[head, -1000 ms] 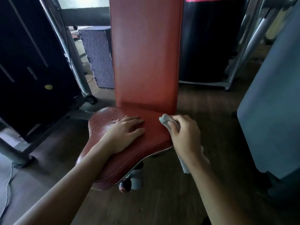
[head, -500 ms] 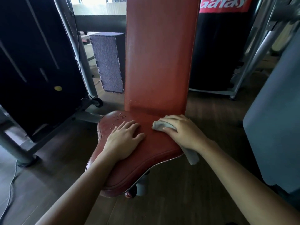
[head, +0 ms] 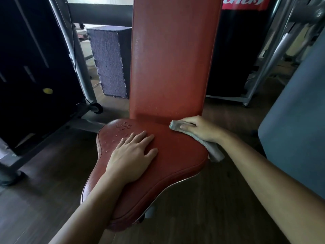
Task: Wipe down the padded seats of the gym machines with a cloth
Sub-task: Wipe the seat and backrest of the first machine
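Head view, nearest first: your left hand [head: 133, 155] lies flat on the middle of the red padded vinyl seat [head: 177, 164], fingers straight and spread, holding nothing, bracing the pad. At the seat's back right corner your right hand [head: 199, 130] grips the crumpled grey cloth [head: 175, 125] and presses it down; its tail hangs off the seat's right edge. Sweep with even, overlapping strokes toward the speckled back left of the seat, lifting your left hand clear. Behind the seat rises the tall red backrest [head: 172, 59].

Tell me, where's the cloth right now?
The cloth is under the right hand, on the back right edge of the red seat, below the backrest.
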